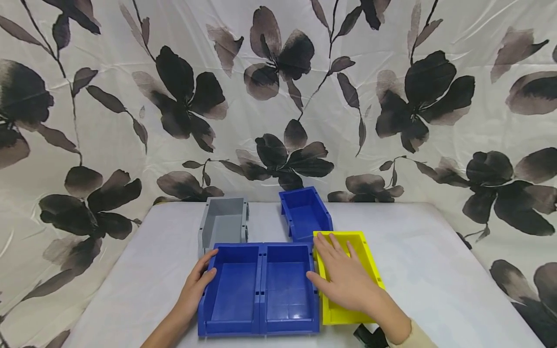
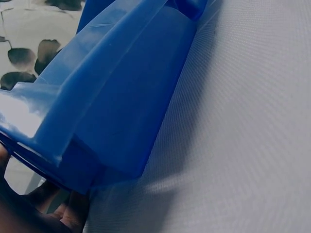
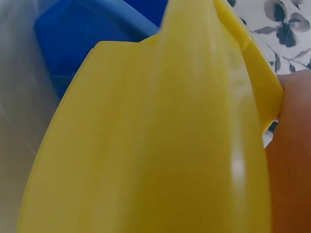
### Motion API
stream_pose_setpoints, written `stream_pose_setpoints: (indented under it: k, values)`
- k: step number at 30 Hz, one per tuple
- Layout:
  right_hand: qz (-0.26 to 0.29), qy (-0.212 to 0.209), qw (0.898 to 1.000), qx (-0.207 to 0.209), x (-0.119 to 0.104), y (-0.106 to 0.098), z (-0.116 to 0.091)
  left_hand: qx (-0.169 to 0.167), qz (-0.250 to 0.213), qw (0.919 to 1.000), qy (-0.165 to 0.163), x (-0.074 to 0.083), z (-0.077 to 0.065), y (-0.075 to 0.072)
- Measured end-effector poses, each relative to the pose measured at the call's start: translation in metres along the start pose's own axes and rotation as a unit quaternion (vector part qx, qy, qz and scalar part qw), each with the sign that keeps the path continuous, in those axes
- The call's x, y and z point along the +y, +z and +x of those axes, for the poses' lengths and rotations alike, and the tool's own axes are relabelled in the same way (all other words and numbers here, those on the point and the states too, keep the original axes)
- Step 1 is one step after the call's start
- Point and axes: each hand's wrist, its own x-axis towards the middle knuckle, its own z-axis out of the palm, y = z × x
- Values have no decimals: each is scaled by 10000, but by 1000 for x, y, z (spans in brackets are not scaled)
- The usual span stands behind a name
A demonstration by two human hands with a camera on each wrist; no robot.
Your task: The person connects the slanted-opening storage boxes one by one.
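Two blue storage bins (image 1: 287, 290) stand side by side, walls meeting, at the front of the table. My left hand (image 1: 193, 285) grips the far left corner of the left blue bin (image 1: 237, 290), its fingers bent around the end in the left wrist view. Against the right side of the pair is a yellow bin (image 1: 344, 316). Across its top lies my right hand (image 1: 345, 275), fingers straight and spread toward the far rim. The thumb reaches the right blue bin's wall. In the right wrist view the yellow bin (image 3: 146, 145) fills most of the picture.
Behind the pair, a grey bin (image 1: 224, 220) stands at the left and another blue bin (image 1: 306, 212), slightly turned, at the right. A small black object (image 1: 370, 336) shows below my right wrist. White cloth covers the table (image 1: 435, 280); a floral curtain (image 1: 348, 121) hangs behind.
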Motion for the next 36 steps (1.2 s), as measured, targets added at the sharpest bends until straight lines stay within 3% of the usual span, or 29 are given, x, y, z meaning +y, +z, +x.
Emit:
stream_pose_setpoints:
  k: [24, 36]
  values:
    - [-268, 295, 9984, -396, -7, 9, 1, -13, 17, 9998, 181, -2, -2, -1]
    - [-335, 209, 9989, -269, -2, 22, -2, -35, 96, 9996, 256, -2, -1, -1]
